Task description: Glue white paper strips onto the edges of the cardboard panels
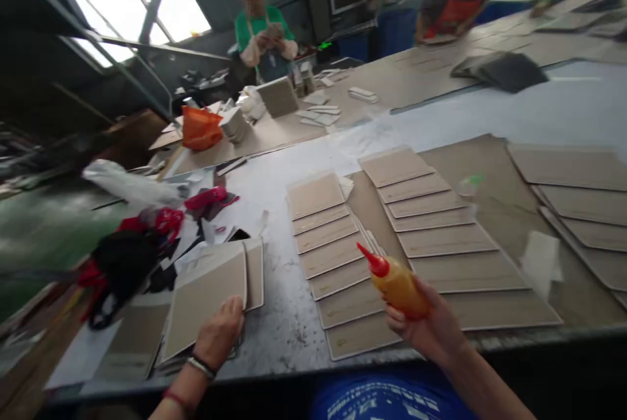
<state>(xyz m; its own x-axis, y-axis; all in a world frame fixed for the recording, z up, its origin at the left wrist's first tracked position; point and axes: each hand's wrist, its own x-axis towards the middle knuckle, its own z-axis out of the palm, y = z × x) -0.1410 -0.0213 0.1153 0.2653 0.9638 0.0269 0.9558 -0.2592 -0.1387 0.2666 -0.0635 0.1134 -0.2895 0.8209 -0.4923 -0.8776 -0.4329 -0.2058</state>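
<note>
My right hand (428,319) is wrapped round a squeeze bottle (404,289) of amber liquid, its red pointed nozzle tipped up and to the left. Below and behind the bottle runs a column of overlapping beige boards (337,270), several with small shiny yellowish spots near the edges. At the left, my left hand (220,335) grips the near right edge of a beige board (210,296), its thumb hidden. That board lies over others in a loose pile. A second overlapping row of boards (441,230) lies right of the bottle.
More boards (578,198) overlap at the far right. Dark and red cloth (132,257) and clear plastic lie left of the pile. An orange bag (200,128) and stacked pieces stand on the table behind. Two people (267,38) work across the tables.
</note>
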